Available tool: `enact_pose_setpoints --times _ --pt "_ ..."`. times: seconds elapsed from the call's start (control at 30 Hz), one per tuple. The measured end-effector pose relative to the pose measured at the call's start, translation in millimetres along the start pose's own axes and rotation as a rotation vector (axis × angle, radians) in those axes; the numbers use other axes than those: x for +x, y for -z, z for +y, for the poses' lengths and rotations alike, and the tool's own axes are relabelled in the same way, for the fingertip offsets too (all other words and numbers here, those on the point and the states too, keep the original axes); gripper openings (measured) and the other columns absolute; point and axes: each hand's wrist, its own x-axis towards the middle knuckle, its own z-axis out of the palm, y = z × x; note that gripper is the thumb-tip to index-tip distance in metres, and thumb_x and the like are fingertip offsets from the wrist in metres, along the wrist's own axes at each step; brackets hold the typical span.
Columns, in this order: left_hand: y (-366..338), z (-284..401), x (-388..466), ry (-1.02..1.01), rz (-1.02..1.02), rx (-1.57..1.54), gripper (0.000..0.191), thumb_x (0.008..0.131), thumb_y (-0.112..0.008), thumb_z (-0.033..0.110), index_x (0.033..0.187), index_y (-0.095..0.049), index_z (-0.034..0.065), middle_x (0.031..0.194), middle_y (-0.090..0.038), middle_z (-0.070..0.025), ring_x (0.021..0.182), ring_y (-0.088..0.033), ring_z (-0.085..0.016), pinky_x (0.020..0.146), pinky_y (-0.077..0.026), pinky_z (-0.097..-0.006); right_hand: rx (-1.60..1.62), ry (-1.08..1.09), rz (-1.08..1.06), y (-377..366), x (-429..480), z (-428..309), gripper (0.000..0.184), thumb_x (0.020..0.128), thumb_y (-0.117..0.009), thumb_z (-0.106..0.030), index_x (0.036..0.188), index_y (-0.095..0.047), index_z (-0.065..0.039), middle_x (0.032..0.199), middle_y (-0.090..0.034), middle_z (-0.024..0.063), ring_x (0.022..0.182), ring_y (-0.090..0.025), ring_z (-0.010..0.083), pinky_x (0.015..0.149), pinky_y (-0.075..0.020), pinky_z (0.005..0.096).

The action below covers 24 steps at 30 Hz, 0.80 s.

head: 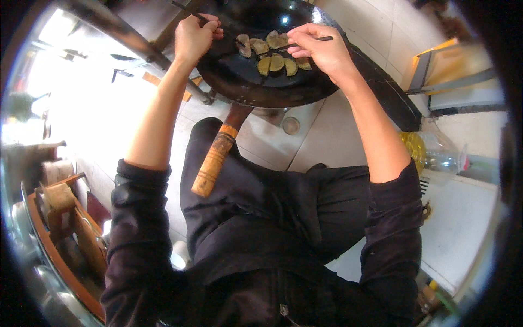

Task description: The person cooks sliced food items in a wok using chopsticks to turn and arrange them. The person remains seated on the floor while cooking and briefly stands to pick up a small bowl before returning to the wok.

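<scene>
A dark wok point(245, 86) with a wooden handle point(214, 161) lies in front of me at the top of the view. Several flat pieces of food point(277, 62), some greenish, some browner, lie in its middle. My left hand point(196, 39), over the wok's left side, grips a dark thin stick point(235, 39), apparently a chopstick, whose tip reaches the leftmost piece. Over the right side, my right hand point(320, 47) pinches another dark stick point(325, 38) that points left across the food. Where its tip ends among the pieces is hard to tell.
A black stone edge point(384, 86) runs right of the wok. Further right are a clear plastic bottle point(441, 157) with yellow liquid beside it and a white surface point(457, 220). A metal bar point(122, 32) slants at upper left; a rack with wooden items point(61, 196) stands lower left.
</scene>
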Motion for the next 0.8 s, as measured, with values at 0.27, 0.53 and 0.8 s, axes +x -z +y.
enact_pose_setpoints --times 0.27,0.53,0.8 --pt "2.4 -3.5 -4.4 0.011 0.006 -0.052 0.017 0.099 -0.064 0.008 0.100 -0.075 -0.0044 0.089 -0.077 -0.0143 0.083 -0.078 -0.021 0.079 -0.061 -0.0323 0.011 -0.030 0.090 -2.5 0.7 0.6 0.029 0.103 -0.064 -0.020 0.118 -0.070 0.004 0.109 -0.074 0.0131 0.096 -0.075 0.0201 0.088 -0.0600 0.0294" --pt "1.6 6.3 -12.0 -0.004 0.005 -0.061 0.016 0.098 -0.065 0.008 0.101 -0.074 -0.0047 0.089 -0.077 -0.0147 0.083 -0.077 -0.021 0.079 -0.061 -0.0332 0.146 0.057 0.071 -1.3 7.6 4.9 0.030 0.104 -0.062 -0.022 0.121 -0.068 0.003 0.112 -0.072 0.0140 0.098 -0.074 0.0203 0.091 -0.0593 0.0307" --pt "-5.3 37.6 -27.6 -0.154 0.018 0.352 0.020 0.094 -0.059 0.012 0.098 -0.076 0.0013 0.093 -0.076 -0.0157 0.084 -0.075 -0.027 0.078 -0.060 -0.0387 0.057 0.274 0.043 -13.5 -10.7 -21.9 0.030 0.106 -0.060 -0.020 0.129 -0.065 -0.001 0.104 -0.070 0.0077 0.092 -0.067 0.0127 0.087 -0.0534 0.0265"
